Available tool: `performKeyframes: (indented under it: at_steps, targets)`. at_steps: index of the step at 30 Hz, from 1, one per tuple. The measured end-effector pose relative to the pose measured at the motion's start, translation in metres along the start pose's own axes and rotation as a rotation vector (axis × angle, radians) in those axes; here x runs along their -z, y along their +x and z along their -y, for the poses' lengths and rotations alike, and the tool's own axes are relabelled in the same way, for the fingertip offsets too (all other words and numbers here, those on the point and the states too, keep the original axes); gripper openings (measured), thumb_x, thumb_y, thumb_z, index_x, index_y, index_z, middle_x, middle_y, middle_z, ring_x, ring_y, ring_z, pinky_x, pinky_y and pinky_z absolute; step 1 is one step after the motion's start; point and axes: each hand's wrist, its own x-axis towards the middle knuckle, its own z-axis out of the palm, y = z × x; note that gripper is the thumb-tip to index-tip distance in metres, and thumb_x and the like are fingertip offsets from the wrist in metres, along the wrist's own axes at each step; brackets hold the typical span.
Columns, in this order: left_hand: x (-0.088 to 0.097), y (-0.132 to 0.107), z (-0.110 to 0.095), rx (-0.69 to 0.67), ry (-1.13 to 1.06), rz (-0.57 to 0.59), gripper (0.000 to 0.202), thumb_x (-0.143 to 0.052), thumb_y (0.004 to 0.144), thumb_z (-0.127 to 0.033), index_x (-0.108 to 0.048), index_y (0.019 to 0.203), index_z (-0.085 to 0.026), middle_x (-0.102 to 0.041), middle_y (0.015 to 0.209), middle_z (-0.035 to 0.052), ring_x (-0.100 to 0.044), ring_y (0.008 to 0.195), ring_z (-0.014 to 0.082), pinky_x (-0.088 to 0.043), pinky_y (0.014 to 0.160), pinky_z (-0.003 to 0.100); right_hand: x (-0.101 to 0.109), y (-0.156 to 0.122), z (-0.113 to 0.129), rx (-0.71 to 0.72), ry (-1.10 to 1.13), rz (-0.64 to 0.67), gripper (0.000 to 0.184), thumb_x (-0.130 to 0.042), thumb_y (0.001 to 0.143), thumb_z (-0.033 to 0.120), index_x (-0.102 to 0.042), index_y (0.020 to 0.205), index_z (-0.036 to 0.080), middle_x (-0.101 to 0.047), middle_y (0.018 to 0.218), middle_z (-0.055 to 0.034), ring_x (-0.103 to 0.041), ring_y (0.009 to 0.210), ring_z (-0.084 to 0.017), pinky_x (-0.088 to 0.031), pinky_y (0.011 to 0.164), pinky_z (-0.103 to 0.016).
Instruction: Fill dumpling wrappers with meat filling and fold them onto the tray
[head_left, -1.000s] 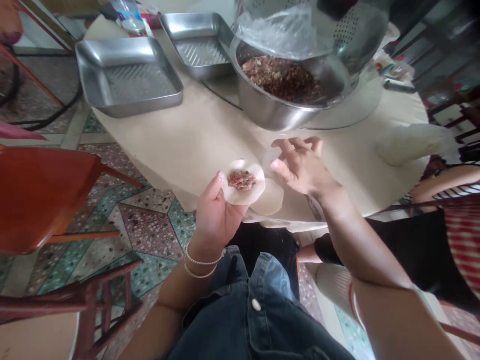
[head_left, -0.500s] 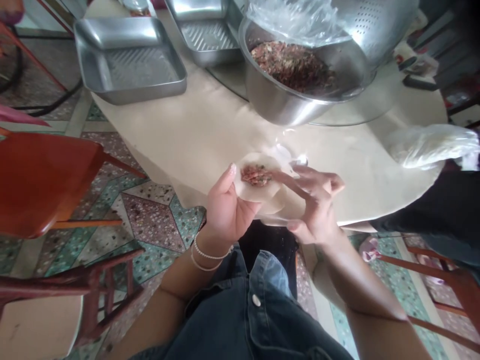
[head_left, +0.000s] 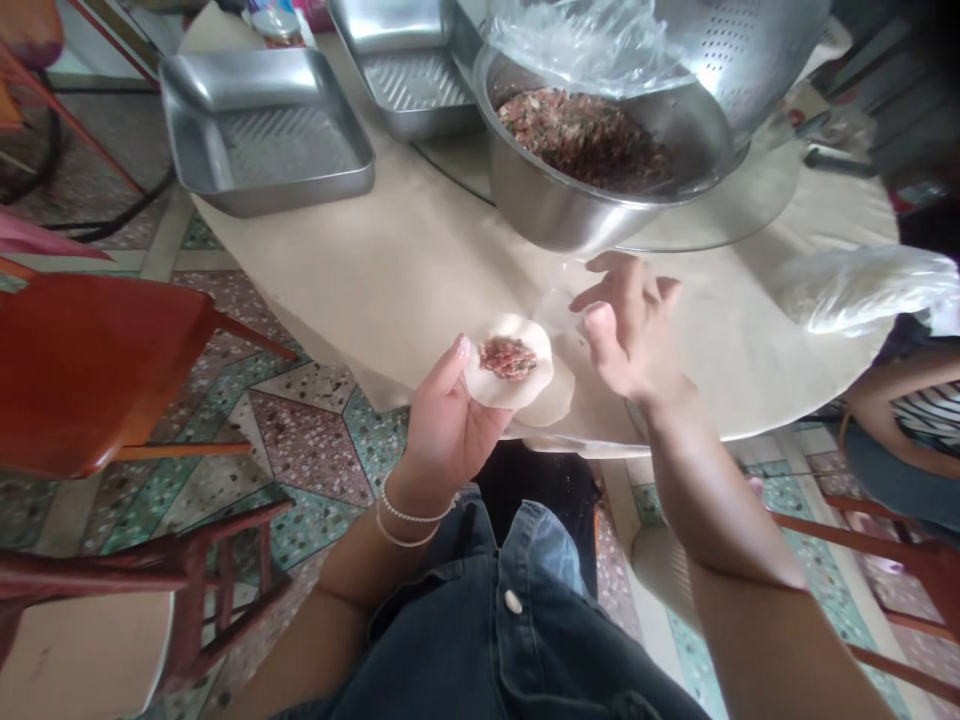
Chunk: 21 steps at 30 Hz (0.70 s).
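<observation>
My left hand [head_left: 454, 410] holds a round white dumpling wrapper [head_left: 534, 385] by its left edge, thumb on top and fingers beneath. A mound of minced meat filling [head_left: 508, 358] lies in the wrapper's middle. Another flat wrapper [head_left: 561, 393] rests on the table just right of it, partly covered. My right hand [head_left: 628, 325] is apart from the wrapper, over the table to the right, fingers bent but spread, with nothing visible between them. A small clear, shiny item [head_left: 553, 308] by its fingertips is too blurred to name.
A large steel bowl [head_left: 570, 205] of minced meat stands beyond my hands, with crumpled plastic and a perforated steel colander [head_left: 739, 50] above it. Two steel trays [head_left: 300, 190] [head_left: 435, 122] sit at the back left. A plastic bag [head_left: 862, 290] lies right. A seated person's arm [head_left: 900, 400] shows at right.
My right hand has left the filling and moved up and right, away from the wrapper. The left hand keeps its hold on the wrapper. At right, a person's arm has come into view.
</observation>
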Motion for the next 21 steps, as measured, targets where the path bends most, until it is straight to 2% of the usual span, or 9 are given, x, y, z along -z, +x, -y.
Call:
performKeyframes:
  at_steps: [3,5,6,9,11,12,17,21]
  targets:
    - [0.002,-0.001,-0.002,-0.025,-0.007,0.019,0.038,-0.035,0.099,-0.029,-0.063,0.12,-0.014,-0.074,0.11,0.0094,-0.059,0.124,0.0258,-0.047,0.108,0.046,-0.006,0.015,-0.01,0.003,-0.027,0.097,0.087,0.002,0.087,0.075,-0.049,0.124,0.014,-0.067,0.086,-0.01,-0.054,0.105,-0.031,-0.03,0.09,-0.051]
    - [0.002,-0.001,-0.003,-0.037,-0.018,0.035,0.038,-0.035,0.099,-0.028,-0.065,0.117,-0.014,-0.074,0.108,0.0086,-0.061,0.12,0.0243,-0.048,0.107,0.044,-0.003,0.016,-0.009,0.032,-0.034,0.14,0.082,-0.002,0.088,0.074,-0.047,0.126,0.016,-0.068,0.084,-0.0087,-0.054,0.106,-0.031,-0.029,0.09,-0.049]
    - [0.002,-0.001,-0.004,-0.043,-0.024,0.042,0.038,-0.034,0.1,-0.028,-0.066,0.116,-0.014,-0.075,0.108,0.0081,-0.063,0.118,0.0237,-0.049,0.106,0.044,0.0,0.014,-0.006,0.048,-0.009,0.109,0.076,-0.006,0.09,0.072,-0.046,0.127,0.018,-0.069,0.085,-0.0077,-0.055,0.106,-0.03,-0.029,0.09,-0.048]
    - [0.0,-0.001,-0.004,-0.058,-0.035,0.061,0.038,-0.032,0.1,-0.028,-0.065,0.116,-0.016,-0.074,0.109,0.0068,-0.063,0.118,0.0233,-0.05,0.104,0.045,0.013,-0.002,0.008,0.129,0.136,-0.101,0.057,-0.014,0.095,0.064,-0.044,0.125,0.025,-0.07,0.099,-0.0046,-0.057,0.107,-0.025,-0.03,0.09,-0.045]
    - [-0.001,-0.001,-0.004,-0.041,-0.033,0.07,0.039,-0.032,0.1,-0.03,-0.065,0.117,-0.016,-0.074,0.111,0.0073,-0.06,0.122,0.0242,-0.048,0.107,0.046,0.019,-0.014,0.018,0.219,0.195,-0.196,0.056,-0.014,0.095,0.063,-0.047,0.122,0.026,-0.068,0.107,-0.005,-0.057,0.108,-0.024,-0.032,0.091,-0.044]
    - [-0.001,-0.001,-0.004,-0.024,-0.033,0.073,0.04,-0.032,0.1,-0.031,-0.065,0.117,-0.015,-0.073,0.112,0.008,-0.058,0.124,0.0248,-0.046,0.108,0.046,0.02,-0.019,0.022,0.258,0.193,-0.201,0.058,-0.014,0.095,0.064,-0.048,0.122,0.026,-0.066,0.108,-0.0061,-0.057,0.108,-0.024,-0.033,0.091,-0.044]
    - [-0.002,-0.001,0.0,0.068,-0.006,0.108,0.041,-0.034,0.099,-0.033,-0.065,0.115,-0.011,-0.072,0.116,0.0105,-0.047,0.136,0.0242,-0.038,0.116,0.04,0.014,-0.029,0.032,0.29,0.161,-0.152,0.064,-0.012,0.095,0.063,-0.048,0.125,0.02,-0.061,0.11,-0.0099,-0.057,0.111,-0.025,-0.033,0.093,-0.045]
    - [-0.001,-0.002,0.002,0.069,0.018,0.166,0.041,-0.032,0.099,-0.032,-0.069,0.106,-0.015,-0.071,0.117,0.0086,-0.046,0.137,0.0233,-0.037,0.116,0.04,0.013,-0.025,0.033,0.322,0.159,0.006,0.07,-0.003,0.092,0.066,-0.041,0.131,0.022,-0.057,0.119,-0.0097,-0.051,0.121,-0.026,-0.034,0.097,-0.045]
